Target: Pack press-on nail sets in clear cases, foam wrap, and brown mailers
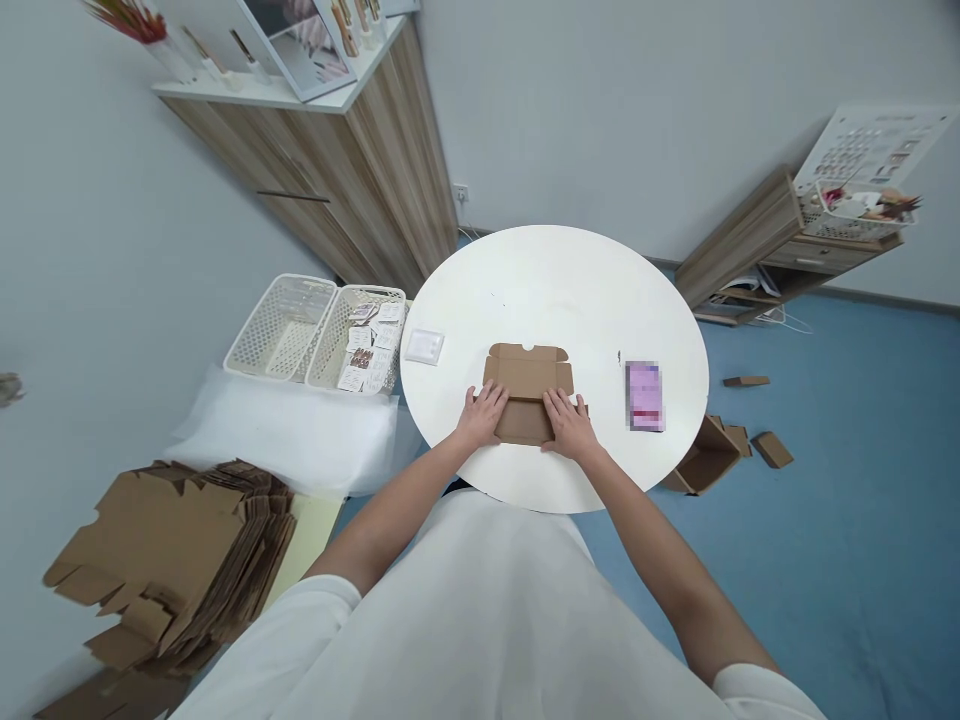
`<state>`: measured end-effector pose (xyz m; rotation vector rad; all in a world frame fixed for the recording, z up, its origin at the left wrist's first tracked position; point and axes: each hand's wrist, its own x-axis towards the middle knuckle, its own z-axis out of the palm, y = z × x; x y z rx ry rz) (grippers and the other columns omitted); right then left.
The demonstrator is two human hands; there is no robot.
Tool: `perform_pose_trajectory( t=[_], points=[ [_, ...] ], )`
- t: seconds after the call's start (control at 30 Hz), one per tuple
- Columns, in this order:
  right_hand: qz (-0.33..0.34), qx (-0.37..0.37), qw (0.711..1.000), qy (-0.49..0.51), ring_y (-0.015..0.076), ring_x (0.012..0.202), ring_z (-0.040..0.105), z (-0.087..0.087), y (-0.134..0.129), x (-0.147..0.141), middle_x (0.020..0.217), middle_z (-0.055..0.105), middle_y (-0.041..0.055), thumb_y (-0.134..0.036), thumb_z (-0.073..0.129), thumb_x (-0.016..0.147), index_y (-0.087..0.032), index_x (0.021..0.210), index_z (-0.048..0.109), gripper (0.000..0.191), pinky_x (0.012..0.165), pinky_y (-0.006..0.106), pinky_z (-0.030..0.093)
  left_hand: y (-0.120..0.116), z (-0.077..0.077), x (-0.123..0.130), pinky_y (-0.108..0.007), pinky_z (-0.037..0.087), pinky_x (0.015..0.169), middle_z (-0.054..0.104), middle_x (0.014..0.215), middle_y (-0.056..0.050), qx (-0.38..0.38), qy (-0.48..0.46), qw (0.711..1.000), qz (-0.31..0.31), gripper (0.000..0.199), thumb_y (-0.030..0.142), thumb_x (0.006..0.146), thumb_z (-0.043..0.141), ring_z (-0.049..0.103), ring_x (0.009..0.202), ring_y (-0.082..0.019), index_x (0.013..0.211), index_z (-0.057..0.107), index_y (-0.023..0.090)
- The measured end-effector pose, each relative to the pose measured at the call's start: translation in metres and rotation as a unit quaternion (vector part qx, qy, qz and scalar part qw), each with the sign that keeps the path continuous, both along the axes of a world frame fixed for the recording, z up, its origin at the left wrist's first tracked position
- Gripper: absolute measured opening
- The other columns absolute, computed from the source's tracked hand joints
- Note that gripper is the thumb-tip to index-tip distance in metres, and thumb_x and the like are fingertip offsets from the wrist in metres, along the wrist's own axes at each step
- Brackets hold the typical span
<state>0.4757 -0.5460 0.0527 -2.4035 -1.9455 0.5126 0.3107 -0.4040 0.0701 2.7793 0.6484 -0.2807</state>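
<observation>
A brown cardboard mailer box [527, 422], partly folded, lies on the white round table [555, 290] in front of me. Its lid panel with side flaps [528, 371] points away from me and has a small notch in the far edge. At the left side of the box, my left hand [484, 414] grips the wall with bent fingers reaching over its edge. My right hand [569, 424] grips the right side in much the same way. The undersides of both hands are hidden.
On the table, a small clear-white packet [424, 347] lies left and a blurred purple pack [644, 396] right. White baskets [281, 330], one with cards, stand left above stacked flat cardboard [165, 550]. An open carton [705, 458] and small boxes [772, 449] are on the floor.
</observation>
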Motion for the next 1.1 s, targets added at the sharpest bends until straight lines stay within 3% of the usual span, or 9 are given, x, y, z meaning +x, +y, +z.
perform_pose_trajectory(
  t=[0.1, 0.2, 0.27, 0.33, 0.43, 0.73, 0.83, 1.0, 1.1],
  points=[
    [-0.009, 0.002, 1.0, -0.004, 0.0295, 0.132, 0.009, -0.003, 0.002, -0.001, 0.143, 0.019, 0.0127, -0.041, 0.071, 0.052, -0.016, 0.137, 0.009, 0.108, 0.104, 0.053, 0.0, -0.004, 0.002, -0.016, -0.051, 0.007, 0.103, 0.015, 0.143, -0.015, 0.005, -0.021, 0.999, 0.045, 0.106, 0.043, 0.05, 0.073, 0.001, 0.132, -0.035, 0.137, 0.017, 0.02],
    [-0.016, 0.003, 1.0, 0.007, 0.03, 0.132, 0.008, -0.004, 0.003, -0.002, 0.143, 0.019, 0.0128, -0.042, 0.07, 0.054, -0.017, 0.137, 0.01, 0.105, 0.103, 0.054, 0.002, -0.009, -0.003, -0.045, -0.052, 0.013, 0.1, 0.006, 0.145, -0.017, -0.007, -0.048, 0.982, 0.182, 0.106, 0.054, 0.056, 0.066, 0.003, 0.131, -0.036, 0.138, 0.01, 0.019],
    [-0.024, 0.004, 1.0, 0.016, 0.0303, 0.132, 0.008, -0.005, 0.004, -0.003, 0.143, 0.018, 0.0125, -0.044, 0.068, 0.056, -0.019, 0.137, 0.012, 0.102, 0.103, 0.055, 0.004, -0.01, -0.011, -0.065, -0.049, 0.025, 0.097, 0.012, 0.143, -0.019, -0.049, -0.064, 0.953, 0.293, 0.1, 0.055, 0.063, 0.059, 0.016, 0.13, -0.035, 0.138, 0.004, 0.018],
    [-0.031, 0.005, 0.999, 0.023, 0.0304, 0.132, 0.008, -0.006, 0.004, -0.004, 0.143, 0.017, 0.012, -0.044, 0.068, 0.057, -0.02, 0.136, 0.012, 0.1, 0.103, 0.055, 0.006, -0.009, -0.021, -0.081, -0.041, 0.034, 0.092, 0.031, 0.135, -0.02, -0.125, -0.083, 0.929, 0.338, 0.092, 0.046, 0.07, 0.056, 0.035, 0.121, -0.029, 0.137, 0.004, 0.013],
    [-0.036, 0.011, 0.999, 0.033, 0.0303, 0.132, 0.008, -0.008, 0.004, -0.006, 0.143, 0.018, 0.0125, -0.043, 0.069, 0.056, -0.02, 0.137, 0.012, 0.101, 0.102, 0.055, 0.008, -0.007, -0.033, -0.084, -0.033, 0.042, 0.084, 0.051, 0.117, -0.015, -0.201, -0.11, 0.912, 0.34, 0.08, 0.031, 0.071, 0.056, 0.055, 0.097, -0.021, 0.136, 0.012, 0.012],
    [-0.043, 0.001, 0.999, 0.033, 0.0298, 0.132, 0.009, -0.005, 0.003, -0.013, 0.143, 0.019, 0.0122, -0.037, 0.071, 0.054, -0.02, 0.137, 0.011, 0.103, 0.102, 0.054, 0.01, -0.006, -0.028, -0.049, -0.028, 0.044, 0.065, 0.059, 0.075, -0.003, -0.19, -0.151, 0.903, 0.354, 0.028, 0.023, 0.074, 0.049, 0.056, 0.072, -0.016, 0.1, 0.057, 0.015],
    [-0.048, 0.0, 0.998, 0.033, 0.0299, 0.132, 0.008, -0.005, 0.003, -0.016, 0.143, 0.017, 0.0122, -0.037, 0.072, 0.054, -0.021, 0.137, 0.01, 0.104, 0.101, 0.055, 0.009, -0.012, -0.021, -0.044, -0.027, 0.044, 0.066, 0.059, 0.077, -0.004, -0.202, -0.17, 0.901, 0.345, 0.027, 0.028, 0.076, 0.049, 0.056, 0.072, -0.015, 0.098, 0.057, 0.015],
    [-0.048, -0.001, 0.999, 0.025, 0.0297, 0.132, 0.005, -0.005, 0.004, -0.019, 0.143, 0.016, 0.0129, -0.04, 0.071, 0.055, -0.018, 0.137, 0.007, 0.107, 0.101, 0.055, 0.01, -0.023, -0.014, -0.034, -0.027, 0.044, 0.071, 0.057, 0.1, -0.009, -0.221, -0.169, 0.898, 0.341, 0.05, 0.044, 0.07, 0.058, 0.056, 0.084, -0.017, 0.109, 0.05, 0.015],
    [-0.039, -0.012, 0.999, 0.016, 0.0303, 0.132, 0.002, -0.005, 0.004, -0.02, 0.144, 0.014, 0.0134, -0.043, 0.07, 0.054, -0.018, 0.137, 0.006, 0.108, 0.101, 0.056, 0.01, -0.022, -0.014, -0.031, -0.026, 0.043, 0.07, 0.059, 0.099, -0.008, -0.233, -0.144, 0.894, 0.356, 0.04, 0.042, 0.077, 0.051, 0.057, 0.082, -0.016, 0.107, 0.05, 0.016]
  ],
)
